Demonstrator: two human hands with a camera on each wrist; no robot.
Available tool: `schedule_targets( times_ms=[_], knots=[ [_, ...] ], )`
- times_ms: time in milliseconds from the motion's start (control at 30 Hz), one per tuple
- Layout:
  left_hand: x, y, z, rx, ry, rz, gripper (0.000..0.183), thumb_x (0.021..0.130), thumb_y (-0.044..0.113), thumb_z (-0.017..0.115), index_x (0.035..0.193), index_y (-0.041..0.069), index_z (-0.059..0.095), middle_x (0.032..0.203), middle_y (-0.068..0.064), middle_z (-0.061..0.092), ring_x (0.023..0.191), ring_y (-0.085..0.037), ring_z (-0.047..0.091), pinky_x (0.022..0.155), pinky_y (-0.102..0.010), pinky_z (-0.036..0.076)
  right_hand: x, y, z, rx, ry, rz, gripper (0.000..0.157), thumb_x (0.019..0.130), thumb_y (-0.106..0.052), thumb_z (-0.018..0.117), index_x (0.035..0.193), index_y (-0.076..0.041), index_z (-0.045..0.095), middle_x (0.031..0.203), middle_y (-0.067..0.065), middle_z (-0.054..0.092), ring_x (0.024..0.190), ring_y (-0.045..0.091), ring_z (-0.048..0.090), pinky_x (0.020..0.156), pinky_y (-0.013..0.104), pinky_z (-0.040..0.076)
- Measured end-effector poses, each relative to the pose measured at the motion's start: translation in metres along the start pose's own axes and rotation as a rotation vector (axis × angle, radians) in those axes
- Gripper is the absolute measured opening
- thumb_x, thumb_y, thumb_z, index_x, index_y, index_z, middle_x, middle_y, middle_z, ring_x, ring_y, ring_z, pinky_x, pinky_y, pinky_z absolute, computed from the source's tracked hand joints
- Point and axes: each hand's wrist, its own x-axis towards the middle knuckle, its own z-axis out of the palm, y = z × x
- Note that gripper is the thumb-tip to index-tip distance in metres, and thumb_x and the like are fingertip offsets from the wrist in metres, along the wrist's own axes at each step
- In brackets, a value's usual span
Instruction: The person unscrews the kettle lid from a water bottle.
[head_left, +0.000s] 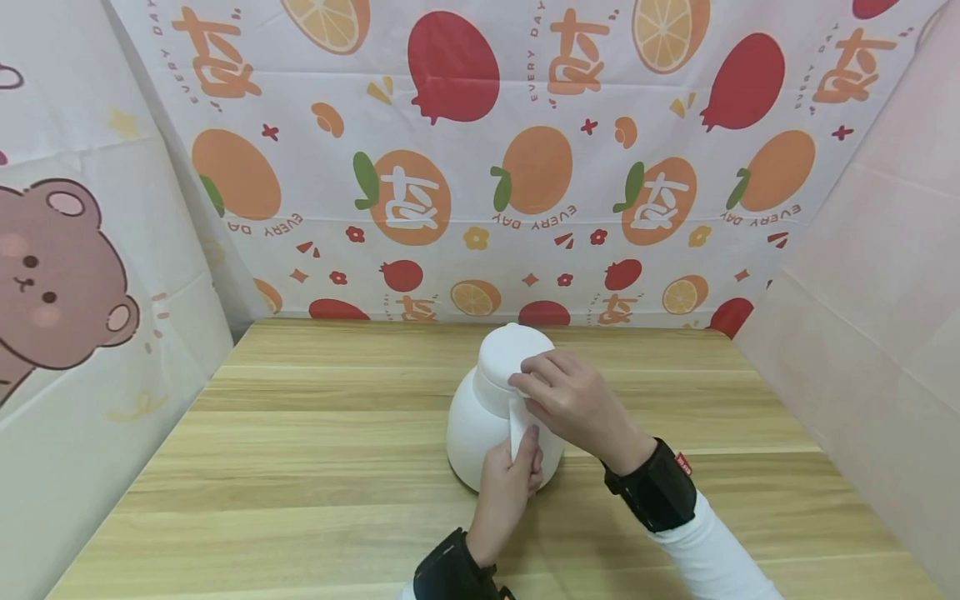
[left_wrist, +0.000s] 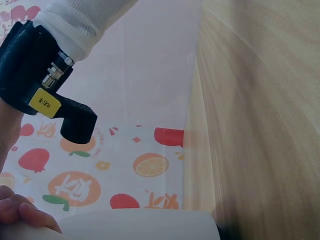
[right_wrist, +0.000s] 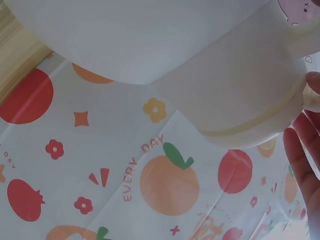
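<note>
A white round-bellied jug with a domed lid stands on the wooden table, its handle facing the person. My left hand grips the handle low down, thumb along it. In the left wrist view, that hand's curled fingers show at the lower left, over the white handle. Up at the lid's near edge, my right hand pinches the rim by the handle's top. The right wrist view shows the thumb at a small tab on the lid, other fingers beside it.
The light wooden table spreads around the jug. A fruit-printed cloth hangs behind its far edge. Pale cloths stand at both sides, the left one bearing a bear print. Both wrists wear black bands.
</note>
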Motion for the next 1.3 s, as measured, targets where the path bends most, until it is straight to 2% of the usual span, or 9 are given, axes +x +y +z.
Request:
schedule_targets(
  times_ms=[167,367,467,600,733,1067,1300],
  knots=[
    [-0.001,0.0,0.0,-0.008,-0.002,0.009,0.059,0.1,0.031,0.043,0.069,-0.019,0.043,0.051,-0.001,0.038,0.041,-0.002,0.033,0.041,-0.012,0.029,-0.005,0.006,-0.001,0.042,-0.01,0.026,0.022,0.066,-0.003,0.08,0.083,-0.007,0.067,0.082,0.009,0.07,0.077,0.022,0.063,0.067,0.03,0.06],
    [-0.001,-0.001,0.0,-0.023,-0.011,0.021,0.058,0.1,0.029,0.043,0.069,-0.019,0.043,0.052,-0.002,0.038,0.042,-0.002,0.034,0.042,-0.013,0.03,-0.011,0.013,-0.001,0.143,-0.02,0.162,0.02,0.068,-0.009,0.075,0.08,-0.006,0.059,0.087,0.013,0.067,0.08,0.023,0.06,0.06,0.031,0.057],
    [-0.001,-0.001,0.0,-0.015,-0.009,0.022,0.059,0.1,0.031,0.043,0.069,-0.019,0.043,0.052,-0.001,0.039,0.042,-0.002,0.034,0.042,-0.012,0.03,-0.008,0.015,0.004,0.172,-0.048,0.231,0.028,0.071,-0.022,0.076,0.087,-0.006,0.06,0.095,0.014,0.067,0.087,0.025,0.06,0.067,0.034,0.058],
    [0.0,-0.001,0.0,-0.008,-0.005,0.026,0.058,0.1,0.03,0.043,0.068,-0.019,0.043,0.052,-0.001,0.039,0.041,-0.002,0.034,0.042,-0.012,0.03,-0.002,0.015,0.01,0.245,-0.13,0.319,0.048,0.073,-0.038,0.076,0.11,-0.008,0.064,0.119,0.018,0.065,0.109,0.029,0.06,0.083,0.043,0.058],
    [0.0,-0.002,0.0,-0.017,-0.013,0.029,0.057,0.1,0.029,0.043,0.069,-0.019,0.043,0.052,0.0,0.039,0.042,-0.001,0.033,0.043,-0.012,0.03,0.001,0.014,0.013,0.323,-0.174,0.383,0.053,0.074,-0.037,0.076,0.119,-0.013,0.065,0.132,0.019,0.06,0.124,0.034,0.054,0.09,0.05,0.055],
    [-0.002,0.001,0.001,-0.032,0.005,0.035,0.057,0.099,0.028,0.045,0.068,-0.02,0.043,0.051,-0.001,0.038,0.041,-0.003,0.033,0.042,-0.013,0.029,0.0,0.014,0.014,0.404,-0.172,0.42,0.049,0.074,-0.03,0.077,0.118,-0.011,0.066,0.131,0.02,0.061,0.127,0.035,0.05,0.095,0.055,0.051],
    [-0.003,0.003,0.001,-0.031,0.011,0.034,0.057,0.099,0.027,0.046,0.068,-0.02,0.043,0.05,-0.001,0.038,0.041,-0.002,0.033,0.042,-0.013,0.029,-0.001,0.015,0.016,0.405,-0.145,0.425,0.049,0.073,-0.027,0.077,0.117,-0.01,0.066,0.131,0.02,0.061,0.128,0.036,0.05,0.098,0.055,0.049]
  ],
)
